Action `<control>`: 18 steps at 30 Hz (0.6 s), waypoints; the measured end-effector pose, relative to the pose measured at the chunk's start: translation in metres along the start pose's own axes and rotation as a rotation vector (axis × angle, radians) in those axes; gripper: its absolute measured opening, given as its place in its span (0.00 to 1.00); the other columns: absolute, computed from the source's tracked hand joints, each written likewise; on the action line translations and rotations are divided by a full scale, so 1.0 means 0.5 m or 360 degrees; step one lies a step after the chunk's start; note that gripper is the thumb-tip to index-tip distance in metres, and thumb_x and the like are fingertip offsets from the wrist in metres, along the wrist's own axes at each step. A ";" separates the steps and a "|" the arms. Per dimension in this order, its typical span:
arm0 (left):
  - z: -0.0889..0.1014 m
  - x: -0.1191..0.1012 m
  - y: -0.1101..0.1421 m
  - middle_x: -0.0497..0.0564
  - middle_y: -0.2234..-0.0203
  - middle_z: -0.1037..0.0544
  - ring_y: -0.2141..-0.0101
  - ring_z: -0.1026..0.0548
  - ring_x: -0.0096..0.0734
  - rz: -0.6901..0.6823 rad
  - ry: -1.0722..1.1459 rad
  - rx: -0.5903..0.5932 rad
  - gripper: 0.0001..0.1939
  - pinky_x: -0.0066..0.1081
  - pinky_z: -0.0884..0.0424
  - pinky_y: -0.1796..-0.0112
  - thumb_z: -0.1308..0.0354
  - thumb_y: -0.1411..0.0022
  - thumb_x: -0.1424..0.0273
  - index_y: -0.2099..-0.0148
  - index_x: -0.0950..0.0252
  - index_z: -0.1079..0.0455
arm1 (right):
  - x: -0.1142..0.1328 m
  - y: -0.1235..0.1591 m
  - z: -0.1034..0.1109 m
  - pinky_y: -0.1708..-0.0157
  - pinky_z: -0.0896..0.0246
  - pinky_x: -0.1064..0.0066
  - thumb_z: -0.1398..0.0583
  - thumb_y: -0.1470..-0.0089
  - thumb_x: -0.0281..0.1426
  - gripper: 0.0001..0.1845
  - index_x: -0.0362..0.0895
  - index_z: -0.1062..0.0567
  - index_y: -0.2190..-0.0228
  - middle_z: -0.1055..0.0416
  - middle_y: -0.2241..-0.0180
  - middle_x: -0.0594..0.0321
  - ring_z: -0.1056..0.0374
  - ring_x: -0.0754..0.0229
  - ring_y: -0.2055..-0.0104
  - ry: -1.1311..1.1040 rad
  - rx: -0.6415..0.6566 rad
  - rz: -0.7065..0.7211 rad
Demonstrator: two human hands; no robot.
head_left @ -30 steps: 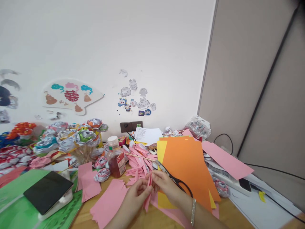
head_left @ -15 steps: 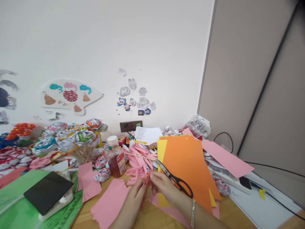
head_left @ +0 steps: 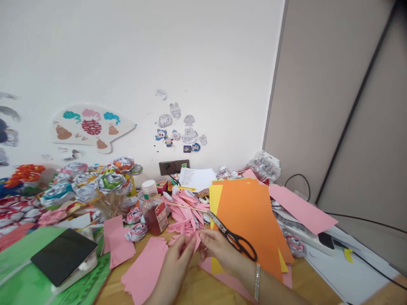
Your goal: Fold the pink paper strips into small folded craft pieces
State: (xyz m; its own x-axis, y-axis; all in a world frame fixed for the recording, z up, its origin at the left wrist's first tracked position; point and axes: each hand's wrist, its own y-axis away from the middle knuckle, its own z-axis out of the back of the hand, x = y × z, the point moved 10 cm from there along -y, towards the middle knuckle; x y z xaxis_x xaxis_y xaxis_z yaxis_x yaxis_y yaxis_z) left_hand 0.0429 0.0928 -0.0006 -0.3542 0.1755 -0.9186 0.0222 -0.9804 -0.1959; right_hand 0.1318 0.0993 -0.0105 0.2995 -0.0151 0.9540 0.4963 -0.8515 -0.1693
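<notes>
Between my two hands is a small piece of pink paper (head_left: 196, 243), folded or creased, its lower part hidden by my fingers. My left hand (head_left: 180, 256) pinches it from the left. From the right, my right hand (head_left: 216, 245) has its fingertips closed at the paper's edge, a bracelet on that wrist. Just beyond lies a heap of folded pink paper strips (head_left: 185, 212) with a thin stick across it. A stack of pink paper sheets (head_left: 148, 267) is left of my left hand. Black-handled scissors (head_left: 237, 241) rest right of my right hand.
Orange paper sheets (head_left: 244, 212) lie under the scissors. A bottle of reddish liquid (head_left: 154, 214) stands behind the pink stack. Paper flowers on sticks (head_left: 111, 184) crowd the back left. A black tablet-like device (head_left: 63, 256) sits on a green folder (head_left: 19, 250). Cables run along the right.
The pink paper between my fingers has turned and shows a broader flat face. My left hand has shifted slightly, while my right hand stays nearly in place.
</notes>
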 end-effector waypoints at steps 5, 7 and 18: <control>0.004 0.014 -0.003 0.40 0.85 0.45 0.80 0.44 0.26 0.0029 0.0005 -0.0038 0.20 0.24 0.46 0.79 0.47 0.50 0.54 0.81 0.62 0.48 | 0.004 0.002 -0.006 0.74 0.45 0.75 0.44 0.52 0.46 0.20 0.40 0.32 0.76 0.42 0.79 0.68 0.43 0.69 0.78 0.0026 0.0035 0.0010; 0.003 0.011 -0.001 0.41 0.85 0.44 0.80 0.43 0.26 0.0006 -0.0009 -0.0040 0.19 0.24 0.46 0.78 0.47 0.49 0.56 0.81 0.62 0.47 | 0.004 0.001 -0.001 0.75 0.46 0.76 0.44 0.51 0.45 0.19 0.40 0.32 0.76 0.42 0.79 0.68 0.44 0.69 0.78 0.0039 0.0002 0.0023; -0.036 0.011 0.002 0.50 0.80 0.27 0.74 0.31 0.36 0.0091 0.0143 0.0257 0.19 0.28 0.37 0.74 0.48 0.48 0.56 0.75 0.69 0.30 | 0.015 -0.003 0.039 0.78 0.51 0.76 0.40 0.56 0.41 0.17 0.40 0.34 0.82 0.45 0.82 0.69 0.48 0.69 0.79 0.0268 -0.0252 0.0108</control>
State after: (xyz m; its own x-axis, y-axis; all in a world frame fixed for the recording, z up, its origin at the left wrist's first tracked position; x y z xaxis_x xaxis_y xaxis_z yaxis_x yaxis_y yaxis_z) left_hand 0.0577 0.0946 -0.0119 -0.2713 0.1190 -0.9551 -0.1127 -0.9894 -0.0912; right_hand 0.1490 0.1106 -0.0080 0.1811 -0.1510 0.9718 0.3420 -0.9168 -0.2062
